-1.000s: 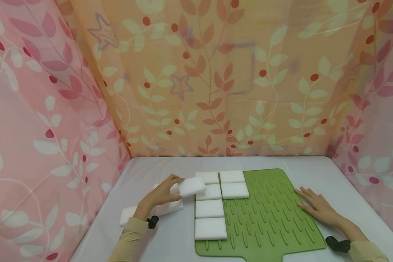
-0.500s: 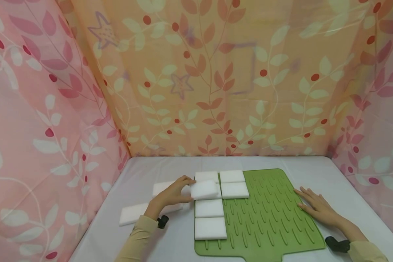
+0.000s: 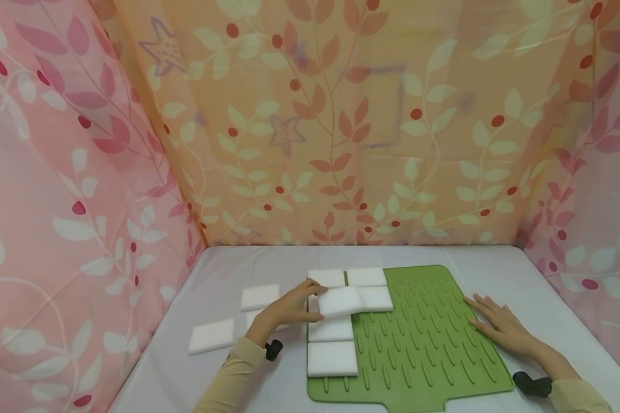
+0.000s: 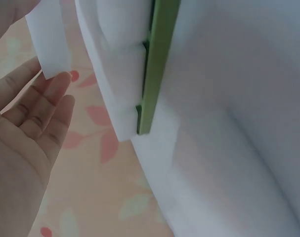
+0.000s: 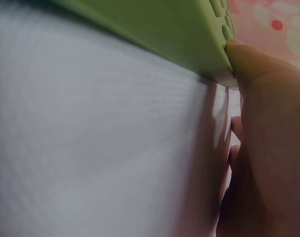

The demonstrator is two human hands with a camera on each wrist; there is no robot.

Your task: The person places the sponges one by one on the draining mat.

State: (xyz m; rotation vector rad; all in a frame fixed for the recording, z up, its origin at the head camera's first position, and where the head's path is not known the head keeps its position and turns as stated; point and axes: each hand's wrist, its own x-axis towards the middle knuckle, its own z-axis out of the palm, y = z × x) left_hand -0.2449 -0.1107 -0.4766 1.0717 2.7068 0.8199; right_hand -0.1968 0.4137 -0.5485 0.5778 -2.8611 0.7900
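Note:
Between its thumb and fingers, my left hand [image 3: 291, 307] pinches a white sponge block [image 3: 339, 302] at its left end. The block hovers over the green ridged mat [image 3: 423, 344], overlapping the sponges laid there in the head view. In the left wrist view the held sponge appears edge-on above the fingertips. Flat on the mat's left side, several white sponges form a column, the lowest sponge [image 3: 333, 359] near the front; two more make a second column, including a far sponge [image 3: 367, 277]. My right hand [image 3: 503, 327] rests with extended fingers on the mat's right edge, thumb touching it.
Left of the mat lie a loose sponge [image 3: 212, 335], another sponge [image 3: 260, 297] farther back, and a third partly hidden behind the left hand. A white cloth [image 3: 160, 373] covers the table. Patterned curtains [image 3: 341, 143] enclose the back and both sides.
My left hand has carried the sponge rightward from the mat's left edge to over the columns of sponges, uncovering the loose ones behind. The right hand stays in place.

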